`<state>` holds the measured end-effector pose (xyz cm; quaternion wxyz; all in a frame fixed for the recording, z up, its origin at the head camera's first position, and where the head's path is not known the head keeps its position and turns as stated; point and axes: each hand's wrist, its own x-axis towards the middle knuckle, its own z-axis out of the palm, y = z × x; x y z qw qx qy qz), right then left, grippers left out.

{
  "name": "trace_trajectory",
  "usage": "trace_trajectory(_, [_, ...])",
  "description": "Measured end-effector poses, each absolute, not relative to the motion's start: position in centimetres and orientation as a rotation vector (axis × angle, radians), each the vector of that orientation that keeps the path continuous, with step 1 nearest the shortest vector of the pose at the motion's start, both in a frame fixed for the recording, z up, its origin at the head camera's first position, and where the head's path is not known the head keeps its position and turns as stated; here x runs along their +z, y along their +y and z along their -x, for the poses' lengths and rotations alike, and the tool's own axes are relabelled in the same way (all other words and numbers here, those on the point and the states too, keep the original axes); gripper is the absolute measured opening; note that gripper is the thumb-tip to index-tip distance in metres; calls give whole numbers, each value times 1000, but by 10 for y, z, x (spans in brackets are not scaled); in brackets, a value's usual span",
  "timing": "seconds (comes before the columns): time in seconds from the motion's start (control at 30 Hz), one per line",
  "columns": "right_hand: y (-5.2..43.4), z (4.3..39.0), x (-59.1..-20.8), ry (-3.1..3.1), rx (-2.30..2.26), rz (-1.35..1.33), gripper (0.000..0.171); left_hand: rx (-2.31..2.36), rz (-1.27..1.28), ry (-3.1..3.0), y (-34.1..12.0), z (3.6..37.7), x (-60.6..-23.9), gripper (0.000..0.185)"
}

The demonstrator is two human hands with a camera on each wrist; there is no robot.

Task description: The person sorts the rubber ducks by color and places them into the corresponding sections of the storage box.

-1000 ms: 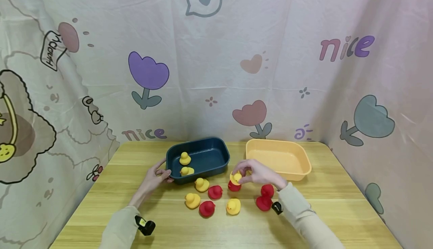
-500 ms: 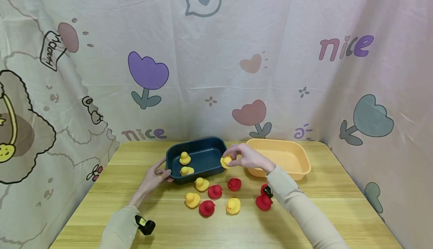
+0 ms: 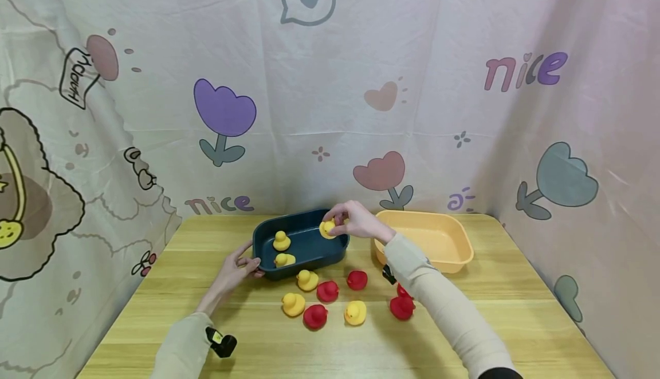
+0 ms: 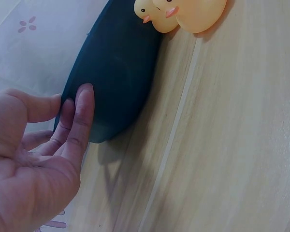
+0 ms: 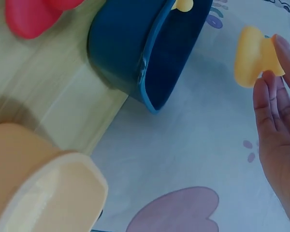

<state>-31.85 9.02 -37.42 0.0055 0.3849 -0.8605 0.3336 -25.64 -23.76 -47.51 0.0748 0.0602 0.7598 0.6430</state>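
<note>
My right hand [image 3: 357, 218] pinches a yellow rubber duck [image 3: 326, 229] between thumb and fingertips, over the right end of a dark blue tray [image 3: 309, 264]. In the right wrist view that duck [image 5: 248, 55] shows above the tray's rim. My left hand [image 3: 234, 269] grips the tray's left end, thumb at the front corner; in the left wrist view its fingers [image 4: 85, 108] lie against the tray wall [image 4: 121, 72]. Inside the tray, toward the left, are two yellow ducks, one upright [image 3: 281, 241] and one nearer the front wall [image 3: 285, 260].
A light orange tray [image 3: 456, 247] stands to the right, partly behind my right forearm. In front of the blue tray lie yellow ducks [image 3: 293, 304] and several red ducks [image 3: 315, 316] on the wooden table [image 3: 289, 356]. A printed curtain [image 3: 319, 81] hangs behind.
My right hand has lifted the yellow duck off from beside a red duck and carried it left and back over the blue tray. The left hand has stayed at the tray's end.
</note>
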Motion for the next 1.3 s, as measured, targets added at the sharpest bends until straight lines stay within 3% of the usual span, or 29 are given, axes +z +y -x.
trace_trajectory(0.63, [39,352,-404,-2844,1138,-923,27,1940,-153,2254,-238,261,-479,65])
trace_trajectory(1.3, [6,362,-448,-2922,1248,-638,29,1913,-174,2271,-238,261,-477,65])
